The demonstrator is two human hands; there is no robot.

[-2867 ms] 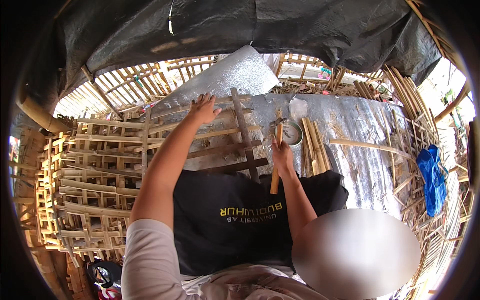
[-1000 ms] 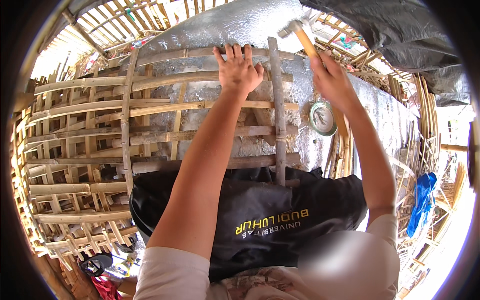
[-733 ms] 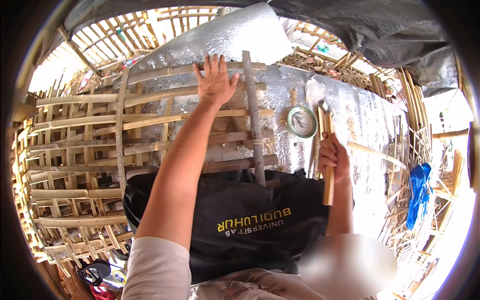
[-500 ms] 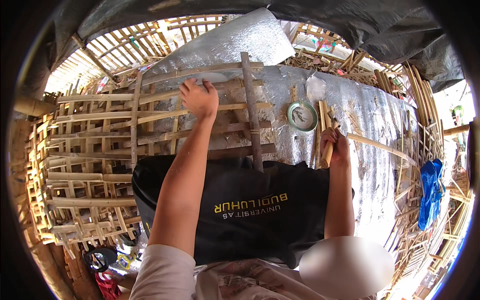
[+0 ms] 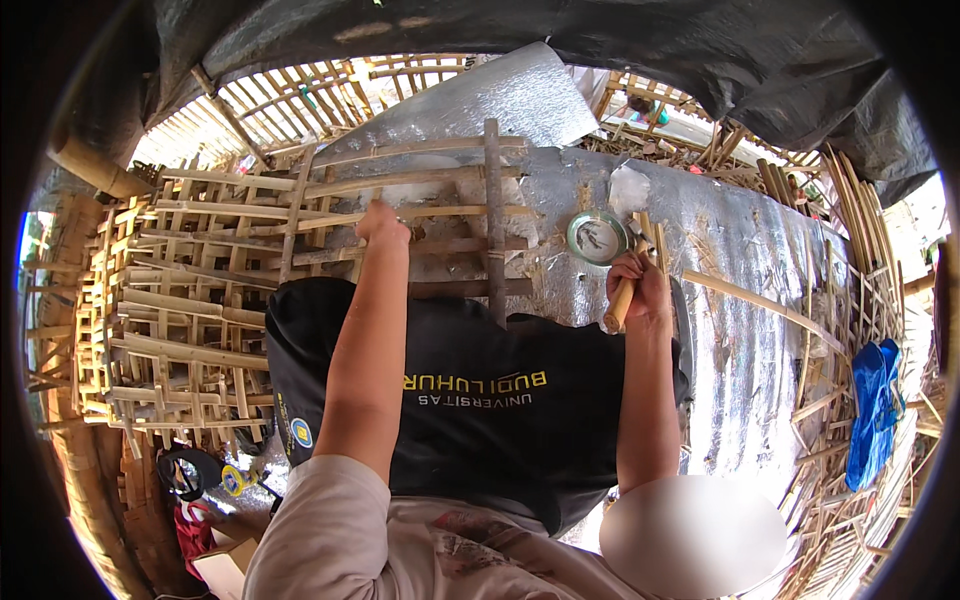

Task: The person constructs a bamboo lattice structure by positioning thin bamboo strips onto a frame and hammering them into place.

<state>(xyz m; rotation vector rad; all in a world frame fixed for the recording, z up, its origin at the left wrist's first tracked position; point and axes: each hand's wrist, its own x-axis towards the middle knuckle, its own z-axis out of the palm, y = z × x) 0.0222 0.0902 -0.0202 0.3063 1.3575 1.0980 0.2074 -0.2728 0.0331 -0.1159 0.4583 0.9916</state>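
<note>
A bamboo lattice frame (image 5: 494, 215) of crossed slats lies in front of me, over the silvery sheet. My left hand (image 5: 383, 224) is closed at one of its crosswise bamboo slats (image 5: 450, 211), where a short strip crosses it; the fingertips are partly hidden. Further right, my right hand (image 5: 640, 284) grips the wooden handle of a hammer (image 5: 620, 303), its head pointing away from me. Beside the right hand sits a round green-rimmed dish (image 5: 597, 238) with small dark pieces, apparently nails, in it. Dark cloth (image 5: 480, 430) covers my lap.
More bamboo lattice (image 5: 190, 310) is stacked on the left. A long bamboo strip (image 5: 765, 302) juts out to the right over the silvery sheet (image 5: 735, 370). A blue bag (image 5: 873, 415) hangs at the right among loose bamboo sticks. Black sheeting (image 5: 450, 35) hangs overhead.
My left hand has come down from spread fingers above the lattice to a closed grip at a slat. The right hand, with the hammer, has shifted slightly left; the view has also moved.
</note>
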